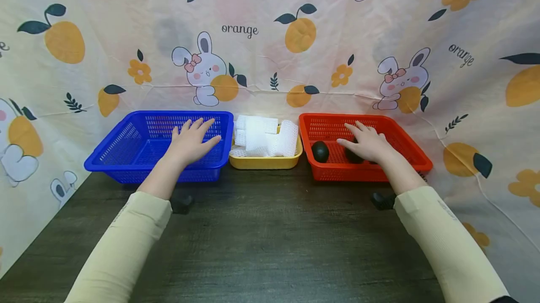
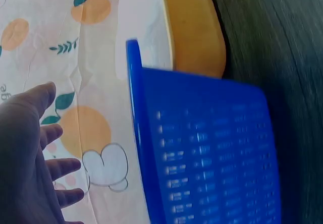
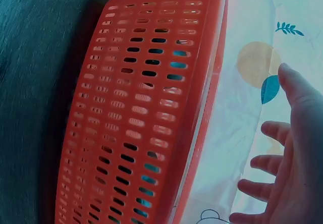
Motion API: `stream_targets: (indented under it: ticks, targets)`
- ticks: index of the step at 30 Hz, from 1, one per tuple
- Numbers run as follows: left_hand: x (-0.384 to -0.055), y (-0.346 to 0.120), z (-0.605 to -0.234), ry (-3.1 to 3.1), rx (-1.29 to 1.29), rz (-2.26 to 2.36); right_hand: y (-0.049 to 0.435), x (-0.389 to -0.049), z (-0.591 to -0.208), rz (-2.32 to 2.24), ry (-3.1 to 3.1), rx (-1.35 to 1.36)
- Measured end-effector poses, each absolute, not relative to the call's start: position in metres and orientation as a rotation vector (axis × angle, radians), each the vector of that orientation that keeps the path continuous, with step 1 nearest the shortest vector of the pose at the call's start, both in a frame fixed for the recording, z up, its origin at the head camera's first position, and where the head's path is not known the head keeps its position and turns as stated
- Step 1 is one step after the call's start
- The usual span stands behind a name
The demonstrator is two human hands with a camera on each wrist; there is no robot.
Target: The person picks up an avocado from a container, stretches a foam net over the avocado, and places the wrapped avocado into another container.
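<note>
In the head view my left hand hovers over the blue basket, fingers spread and holding nothing. The left wrist view shows the same hand above the level of the blue rim. My right hand is over the red basket, fingers apart with nothing in them. Inside that basket lies a dark, egg-shaped fruit that looks like an avocado. A second dark fruit is partly hidden under my right hand. Between the baskets, a yellow tray holds several white foam net sleeves.
All three containers stand along the back of the dark wooden table. Behind them hangs a cloth printed with rabbits and oranges, which also runs down both sides. A small black wrist device sits under the right wrist.
</note>
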State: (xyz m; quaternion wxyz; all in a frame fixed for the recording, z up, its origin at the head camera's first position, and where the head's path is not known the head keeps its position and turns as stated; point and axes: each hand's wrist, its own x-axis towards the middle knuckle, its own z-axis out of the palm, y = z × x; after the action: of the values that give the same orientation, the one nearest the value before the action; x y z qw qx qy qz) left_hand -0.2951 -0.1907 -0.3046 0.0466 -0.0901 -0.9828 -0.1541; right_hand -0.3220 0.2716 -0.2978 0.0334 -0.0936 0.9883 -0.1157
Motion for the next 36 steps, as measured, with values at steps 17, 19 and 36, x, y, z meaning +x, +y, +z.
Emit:
stream_targets:
  ticks: [17,19,36]
  targets:
    - [-0.296,-0.143,-0.32,-2.879,-0.531,-0.462,0.26,-0.34,-0.302,-0.505,2.902,-0.319]
    - [-0.296,-0.138,-0.322,-2.866,-0.55,-0.475,0.258,-0.343,-0.302,-0.507,2.895,-0.31]
    - [-0.304,-0.104,-0.344,-2.743,-0.729,-0.305,0.246,-0.358,-0.315,-0.581,2.84,-0.266]
